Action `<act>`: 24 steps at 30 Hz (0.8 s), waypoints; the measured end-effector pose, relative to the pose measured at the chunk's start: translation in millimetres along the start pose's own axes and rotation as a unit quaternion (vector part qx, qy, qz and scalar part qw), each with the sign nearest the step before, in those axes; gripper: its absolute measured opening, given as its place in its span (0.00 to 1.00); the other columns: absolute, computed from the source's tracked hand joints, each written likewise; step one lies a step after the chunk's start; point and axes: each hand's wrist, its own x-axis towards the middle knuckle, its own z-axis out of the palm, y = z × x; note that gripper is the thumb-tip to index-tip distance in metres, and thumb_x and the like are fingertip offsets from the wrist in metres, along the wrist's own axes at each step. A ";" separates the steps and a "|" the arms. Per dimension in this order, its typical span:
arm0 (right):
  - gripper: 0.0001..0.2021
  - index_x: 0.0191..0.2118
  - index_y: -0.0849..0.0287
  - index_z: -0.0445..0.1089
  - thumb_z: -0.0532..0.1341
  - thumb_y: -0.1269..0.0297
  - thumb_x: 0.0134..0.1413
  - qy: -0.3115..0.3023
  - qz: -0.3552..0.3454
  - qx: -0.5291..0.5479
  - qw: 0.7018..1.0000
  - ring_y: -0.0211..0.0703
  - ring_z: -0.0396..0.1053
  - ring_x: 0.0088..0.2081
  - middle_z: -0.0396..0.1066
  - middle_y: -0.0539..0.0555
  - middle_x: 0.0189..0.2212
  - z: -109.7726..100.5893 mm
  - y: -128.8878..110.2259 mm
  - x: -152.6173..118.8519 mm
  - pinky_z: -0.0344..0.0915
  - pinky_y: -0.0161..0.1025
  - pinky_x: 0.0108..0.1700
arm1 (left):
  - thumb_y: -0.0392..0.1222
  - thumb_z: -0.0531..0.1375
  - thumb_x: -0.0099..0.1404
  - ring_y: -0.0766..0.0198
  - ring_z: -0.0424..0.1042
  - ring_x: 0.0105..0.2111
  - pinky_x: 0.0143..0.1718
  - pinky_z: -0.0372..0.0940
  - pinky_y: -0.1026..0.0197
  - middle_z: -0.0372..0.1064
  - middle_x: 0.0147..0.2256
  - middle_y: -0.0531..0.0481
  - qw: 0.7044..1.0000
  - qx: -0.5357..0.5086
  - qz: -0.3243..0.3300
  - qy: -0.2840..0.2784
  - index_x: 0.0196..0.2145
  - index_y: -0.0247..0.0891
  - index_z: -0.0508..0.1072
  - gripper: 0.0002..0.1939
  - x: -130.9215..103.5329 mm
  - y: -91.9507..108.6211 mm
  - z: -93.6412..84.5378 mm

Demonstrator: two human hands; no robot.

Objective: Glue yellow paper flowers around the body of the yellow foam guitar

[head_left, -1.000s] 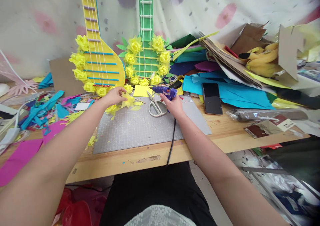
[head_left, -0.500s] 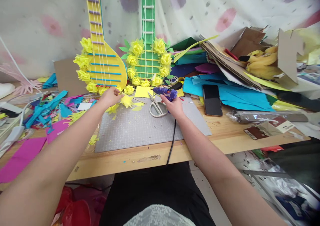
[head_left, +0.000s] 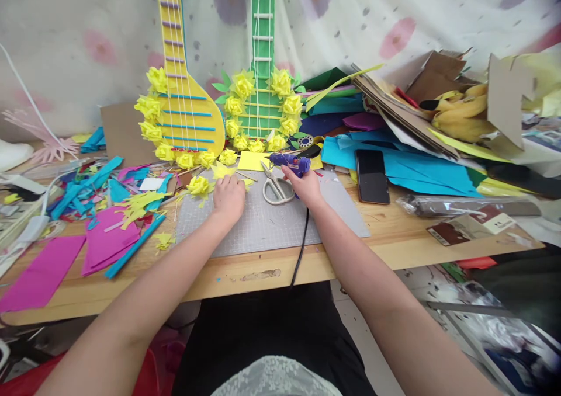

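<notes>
My right hand (head_left: pixel 305 186) grips a purple hot glue gun (head_left: pixel 289 163) over the grey cutting mat (head_left: pixel 263 226). Its black cord drops past the table's front edge. Beside it lie scissors (head_left: pixel 277 191) with pale handles. My left hand (head_left: pixel 230 196) is over the mat with curled fingers at a yellow star-shaped paper piece (head_left: pixel 222 170); the fingertips are hidden. A loose yellow paper rose (head_left: pixel 200 186) sits to its left. Behind stand a yellow paper lute-like instrument (head_left: pixel 186 113) and a green one (head_left: pixel 262 113), both edged with yellow roses.
Paper scraps (head_left: pixel 116 191) and magenta sheets (head_left: pixel 109 238) cover the left side. A phone (head_left: pixel 372 176) lies right of the mat, before blue paper (head_left: pixel 407 168) and stacked cardboard (head_left: pixel 403 113). A yellow paper square (head_left: pixel 252 160) lies at the mat's back edge.
My left hand has moved from the yellow instrument's lower edge right and toward me, to the star-shaped paper. My right hand stays on the glue gun. The view has shifted slightly.
</notes>
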 end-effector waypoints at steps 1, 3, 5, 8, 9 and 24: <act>0.22 0.30 0.60 0.74 0.61 0.43 0.43 0.000 0.000 -0.001 1.000 0.49 0.73 0.33 0.76 0.57 0.27 -0.1 -0.2 0.1 0.67 0.41 0.36 | 0.37 0.50 0.64 0.45 0.65 0.46 0.47 0.56 0.46 0.70 0.41 0.35 1.000 0.000 -0.012 0.001 0.39 0.34 0.75 0.14 -1.5 0.9 2.6; 0.22 0.31 0.60 0.74 0.61 0.43 0.43 0.001 -0.005 -0.001 1.000 0.49 0.74 0.33 0.76 0.57 0.27 0.3 0.0 0.4 0.67 0.42 0.37 | 0.39 0.52 0.64 0.45 0.65 0.47 0.47 0.56 0.46 0.70 0.41 0.35 0.999 -0.014 -0.039 0.005 0.40 0.35 0.74 0.13 -2.3 0.9 6.1; 0.23 0.32 0.60 0.74 0.61 0.43 0.43 0.004 -0.011 -0.004 1.000 0.49 0.74 0.33 0.76 0.57 0.28 1.1 0.7 0.8 0.67 0.42 0.36 | 0.40 0.53 0.63 0.44 0.65 0.47 0.47 0.57 0.47 0.70 0.42 0.35 0.997 -0.035 -0.069 0.006 0.39 0.36 0.74 0.12 -1.6 0.3 8.5; 0.23 0.31 0.60 0.74 0.61 0.42 0.42 0.006 -0.008 -0.006 1.000 0.49 0.73 0.32 0.76 0.58 0.28 2.1 2.0 1.1 0.67 0.41 0.34 | 0.40 0.54 0.62 0.44 0.65 0.46 0.47 0.56 0.46 0.69 0.42 0.36 0.993 -0.073 -0.092 0.010 0.37 0.36 0.73 0.10 -1.1 1.0 12.8; 0.23 0.31 0.60 0.74 0.61 0.42 0.42 0.006 -0.006 -0.006 1.000 0.49 0.73 0.32 0.76 0.57 0.27 2.2 2.2 1.1 0.67 0.41 0.34 | 0.40 0.53 0.63 0.45 0.65 0.46 0.47 0.56 0.46 0.69 0.42 0.36 0.992 -0.085 -0.092 0.013 0.37 0.36 0.73 0.10 -1.5 1.5 14.5; 0.23 0.31 0.61 0.73 0.60 0.43 0.44 0.011 -0.013 0.000 1.000 0.47 0.72 0.32 0.75 0.58 0.28 1.3 -0.4 -1.4 0.66 0.39 0.33 | 0.42 0.54 0.63 0.51 0.66 0.45 0.47 0.56 0.50 0.70 0.40 0.42 0.984 -0.170 -0.039 0.035 0.34 0.40 0.74 0.09 -8.7 -4.3 22.2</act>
